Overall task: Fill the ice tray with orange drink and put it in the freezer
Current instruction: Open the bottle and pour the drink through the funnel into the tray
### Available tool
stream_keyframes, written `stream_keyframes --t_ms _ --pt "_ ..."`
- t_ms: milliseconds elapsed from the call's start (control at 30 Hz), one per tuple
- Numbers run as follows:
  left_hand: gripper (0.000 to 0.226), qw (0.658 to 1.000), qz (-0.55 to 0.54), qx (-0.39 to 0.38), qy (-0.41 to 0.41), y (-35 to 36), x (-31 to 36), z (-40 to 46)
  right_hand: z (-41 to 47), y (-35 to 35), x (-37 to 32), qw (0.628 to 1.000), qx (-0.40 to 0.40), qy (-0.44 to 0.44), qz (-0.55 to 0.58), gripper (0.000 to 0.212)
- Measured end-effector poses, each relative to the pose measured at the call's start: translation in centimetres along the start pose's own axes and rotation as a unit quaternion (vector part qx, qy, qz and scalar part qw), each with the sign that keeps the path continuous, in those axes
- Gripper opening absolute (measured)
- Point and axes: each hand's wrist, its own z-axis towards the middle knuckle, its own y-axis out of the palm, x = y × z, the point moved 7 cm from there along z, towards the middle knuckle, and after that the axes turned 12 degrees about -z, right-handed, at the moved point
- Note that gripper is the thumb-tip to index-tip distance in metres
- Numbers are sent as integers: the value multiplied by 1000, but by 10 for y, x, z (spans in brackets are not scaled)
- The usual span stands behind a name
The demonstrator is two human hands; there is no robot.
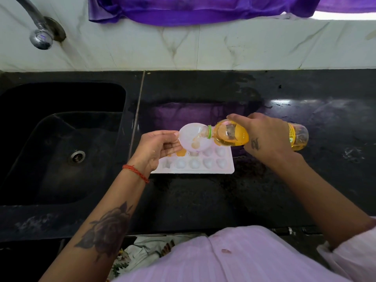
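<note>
I have the left hand (157,148) pinching the rim of a small white funnel (193,139), fingers and thumb curled on its near edge, with the spout set over one pocket in the far row of the white ice tray (225,168). The tray lies flat on the dark surface (203,200), just right of the sink (61,139). My right hand (262,137) has a full grip around the bottle of orange drink (234,135), tipped nearly level with its open neck inside the funnel bowl.

The main risk I see is flow rate. The bottle looks well filled, and at this tilt it may gulp, sending more than the narrow spout can pass; the funnel would then brim over onto the tray and surface. The pockets look shallow, so a late stop would flood one into its neighbours. One far-row pocket already shows orange, while the near row looks unfilled, so many repositionings remain, and each lift of the funnel may drip between pockets. A two-finger hold also lets the funnel tip if the bottle neck leans on it. Later, a brim-full tray would slosh on the way to the freezer.
</note>
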Motion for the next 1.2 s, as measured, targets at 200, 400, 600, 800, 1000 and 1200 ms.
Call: stream_keyframes --t_ms 200,400,600,800,1000,1200 --pt "6 1000 2 10 -1 -3 1 -1 1 1 -1 1000 0 -4 5 68" --pt "6 1000 -2 9 2 -2 3 -4 -2 1 4 999 -5 16 30 67" --pt "7 1000 -13 -7 8 9 5 -5 -8 1 13 998 -9 39 56 65" --pt "7 1000 -4 -22 -4 25 -4 -3 -17 2 26 998 -3 46 29 67" --pt "6 1000 4 -24 -9 32 -10 0 -22 7 32 999 -4 48 -18 63" --pt "5 1000 11 -25 -7 35 -11 1 -22 8 33 999 -11 43 -20 63"
